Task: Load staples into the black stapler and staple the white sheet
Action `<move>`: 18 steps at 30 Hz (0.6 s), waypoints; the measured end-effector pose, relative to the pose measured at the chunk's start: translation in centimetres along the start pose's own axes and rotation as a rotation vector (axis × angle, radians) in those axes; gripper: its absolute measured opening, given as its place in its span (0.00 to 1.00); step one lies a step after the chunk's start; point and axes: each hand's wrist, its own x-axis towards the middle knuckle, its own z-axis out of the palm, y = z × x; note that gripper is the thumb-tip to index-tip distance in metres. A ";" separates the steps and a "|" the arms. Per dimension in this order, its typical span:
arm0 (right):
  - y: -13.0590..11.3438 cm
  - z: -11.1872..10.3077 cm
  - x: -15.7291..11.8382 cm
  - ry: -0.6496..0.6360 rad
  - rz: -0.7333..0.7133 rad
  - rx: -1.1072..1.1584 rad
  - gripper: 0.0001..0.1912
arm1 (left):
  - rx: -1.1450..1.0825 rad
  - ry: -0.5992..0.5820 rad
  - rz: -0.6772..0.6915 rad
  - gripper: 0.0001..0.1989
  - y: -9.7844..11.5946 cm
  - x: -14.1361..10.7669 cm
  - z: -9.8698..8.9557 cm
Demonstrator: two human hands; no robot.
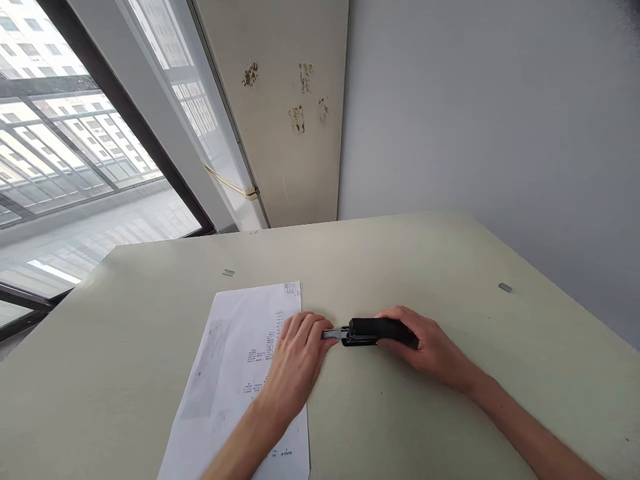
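Beyond the left fingers and to their left, a small grey strip (229, 273) is being supported by the table (110, 373). Under the left hand (299, 357), a sheet of printed paper (233, 357) is being partly covered. The end of a metal slide (336, 334) is being pinched between the left thumb and fingers. To their right, the black stapler (381, 327) is being gripped between thumb and fingers of the right hand (433, 347). Beyond these, farther right, another grey strip (505, 287) is being seen.

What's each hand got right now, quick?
Left hand: closed, fingertips pinching the outer end of the metal staple tray that juts from the stapler.
Right hand: closed, holding the black stapler.
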 end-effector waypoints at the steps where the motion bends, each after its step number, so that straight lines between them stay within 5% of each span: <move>1: 0.0 0.0 0.0 -0.001 0.001 0.003 0.11 | -0.001 0.000 -0.009 0.05 -0.1 -0.1 0.0; 18: 0.0 -0.1 -0.2 -0.013 0.036 0.017 0.11 | 0.001 0.059 0.049 0.08 -0.4 -0.2 0.0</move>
